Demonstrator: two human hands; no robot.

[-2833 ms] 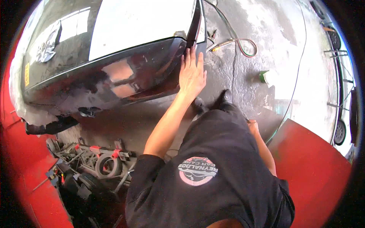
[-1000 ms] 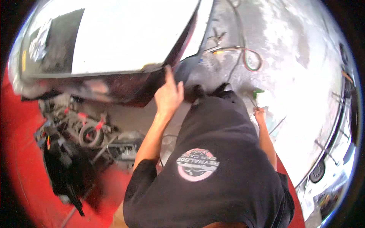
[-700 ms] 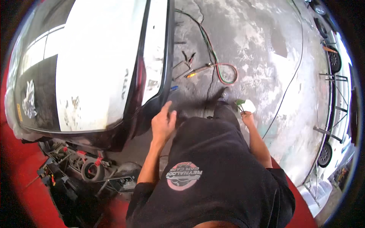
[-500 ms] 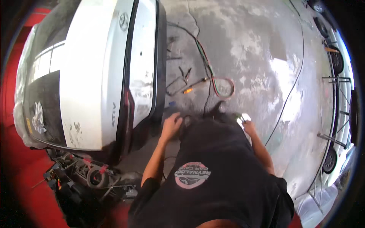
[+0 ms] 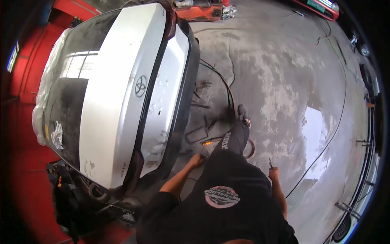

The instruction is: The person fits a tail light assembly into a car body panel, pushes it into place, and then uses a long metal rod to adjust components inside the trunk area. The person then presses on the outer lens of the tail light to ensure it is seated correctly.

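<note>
My right hand (image 5: 274, 173) is closed round a small slim dark tool (image 5: 270, 163) that points up and away from me, over the concrete floor. My left hand (image 5: 197, 160) hangs between my body and the white car's rear bumper (image 5: 178, 122), fingers curled. Whether it holds anything is unclear, as a blurred grey patch lies beside the fingertips. The car's white boot lid (image 5: 109, 101) is closed and carries dark smudges. Just ahead of my left hand, a metal rod with an orange part (image 5: 207, 143) lies on the floor. My leg (image 5: 237, 134) is stretched forward.
Red and green hoses (image 5: 222, 77) run along the floor past my foot. Dark metal pieces (image 5: 201, 132) lie beside the bumper. A black cable (image 5: 321, 152) crosses the floor at right. Ahead are a red container (image 5: 199, 13) and a red vehicle (image 5: 321, 8).
The view has shifted, so the car's far end and the red container now show. My leg has swung forward. My right hand's tool has become clearly visible, and my left hand's fingers are more curled.
</note>
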